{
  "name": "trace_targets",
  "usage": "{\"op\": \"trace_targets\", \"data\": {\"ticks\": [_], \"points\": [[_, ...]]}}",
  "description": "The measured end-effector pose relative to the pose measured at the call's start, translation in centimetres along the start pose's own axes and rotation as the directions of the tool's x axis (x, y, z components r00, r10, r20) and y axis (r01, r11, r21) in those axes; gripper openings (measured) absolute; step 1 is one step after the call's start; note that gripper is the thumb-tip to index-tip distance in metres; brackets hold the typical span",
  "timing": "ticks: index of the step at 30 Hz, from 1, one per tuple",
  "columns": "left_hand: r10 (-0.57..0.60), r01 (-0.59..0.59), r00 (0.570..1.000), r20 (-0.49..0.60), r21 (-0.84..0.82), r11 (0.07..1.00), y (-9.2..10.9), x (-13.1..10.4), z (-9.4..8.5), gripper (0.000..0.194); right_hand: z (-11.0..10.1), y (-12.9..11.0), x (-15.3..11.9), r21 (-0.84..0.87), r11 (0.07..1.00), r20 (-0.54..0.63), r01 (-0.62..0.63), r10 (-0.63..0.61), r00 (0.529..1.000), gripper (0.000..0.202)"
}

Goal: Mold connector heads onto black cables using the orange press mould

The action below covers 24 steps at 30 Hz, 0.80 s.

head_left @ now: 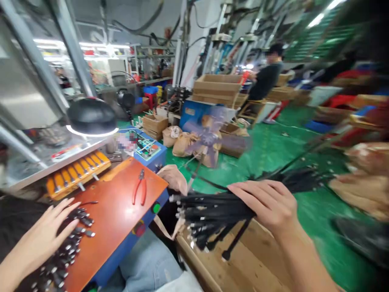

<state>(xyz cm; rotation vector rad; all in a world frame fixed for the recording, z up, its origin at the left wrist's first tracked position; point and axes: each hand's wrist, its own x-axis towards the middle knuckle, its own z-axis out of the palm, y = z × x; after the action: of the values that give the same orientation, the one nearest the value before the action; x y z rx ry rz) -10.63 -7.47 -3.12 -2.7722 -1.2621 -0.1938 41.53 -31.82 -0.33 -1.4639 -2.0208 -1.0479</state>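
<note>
My right hand (272, 205) is wrapped over a thick bundle of black cables (212, 211) with small metal plug ends pointing left. The bundle hangs above an open cardboard box (252, 259), and its loose lengths trail off to the right. At the left, my left hand (50, 233) rests with fingers stretched out on a pile of similar black cables (68, 247) at the edge of the orange-red worktop (112, 215). Red-handled pliers (139, 190) lie on that worktop, apart from both hands.
A yellow-orange fixture (79, 174) holding several black connectors sits behind the worktop, under a round black lamp (91, 115). Green and red buttons (156, 208) project from the blue bench side. A fan (208, 138) stands ahead. Beyond, a person (267, 77) sits near cardboard boxes (215, 89).
</note>
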Motion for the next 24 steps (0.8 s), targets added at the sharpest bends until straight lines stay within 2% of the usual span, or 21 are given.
{"op": "trace_targets", "data": {"ticks": [3,5,7,9,10,12,13,15,17,19,21,24], "points": [[-0.087,0.092,0.987,0.137,-0.029,0.995,-0.4,1.3,0.9,0.055,3.5,-2.8,8.5,0.258,0.941,-0.098,0.217,-0.198,0.975,0.026],[-0.138,0.149,0.974,0.182,-0.052,0.987,-0.6,1.9,1.4,0.056,7.3,-5.5,13.1,0.423,0.838,-0.148,0.343,-0.310,0.939,0.028],[-0.154,0.174,0.971,0.181,-0.098,0.980,-0.6,1.8,1.7,0.053,11.8,-8.6,16.5,0.517,0.726,-0.163,0.452,-0.435,0.885,0.033],[-0.141,0.162,0.980,0.139,-0.156,0.974,-0.7,0.9,1.9,0.045,16.6,-11.7,18.9,0.521,0.637,-0.075,0.568,-0.629,0.774,0.033],[-0.128,0.147,0.985,0.113,-0.178,0.973,-0.7,0.4,1.9,0.040,18.8,-13.1,19.8,0.515,0.597,-0.016,0.616,-0.712,0.702,0.031],[-0.100,0.116,0.991,0.086,-0.206,0.972,-0.7,-0.8,1.6,0.034,22.3,-15.3,21.4,0.510,0.533,0.040,0.676,-0.799,0.600,0.025],[-0.089,0.106,0.992,0.088,-0.212,0.972,-0.7,-1.3,1.4,0.033,23.5,-16.2,22.0,0.512,0.508,0.043,0.692,-0.820,0.570,0.021],[-0.074,0.096,0.991,0.108,-0.209,0.973,-0.8,-1.9,1.0,0.032,25.0,-17.5,23.1,0.523,0.479,0.042,0.705,-0.841,0.540,0.016],[-0.059,0.086,0.989,0.133,-0.209,0.974,-0.9,-2.1,0.7,0.031,25.3,-18.3,23.8,0.537,0.475,0.059,0.697,-0.846,0.531,0.014],[-0.051,0.082,0.988,0.147,-0.212,0.974,-0.9,-2.1,0.6,0.032,24.9,-19.0,24.1,0.546,0.506,0.091,0.668,-0.829,0.552,0.014],[-0.063,0.093,0.988,0.142,-0.217,0.972,-0.9,-2.1,0.7,0.031,24.0,-19.7,23.8,0.538,0.599,0.153,0.593,-0.761,0.630,0.012],[-0.095,0.125,0.986,0.134,-0.237,0.963,-1.0,-2.2,1.0,0.028,22.4,-20.4,22.5,0.524,0.771,0.295,0.362,-0.562,0.773,0.023]]}}
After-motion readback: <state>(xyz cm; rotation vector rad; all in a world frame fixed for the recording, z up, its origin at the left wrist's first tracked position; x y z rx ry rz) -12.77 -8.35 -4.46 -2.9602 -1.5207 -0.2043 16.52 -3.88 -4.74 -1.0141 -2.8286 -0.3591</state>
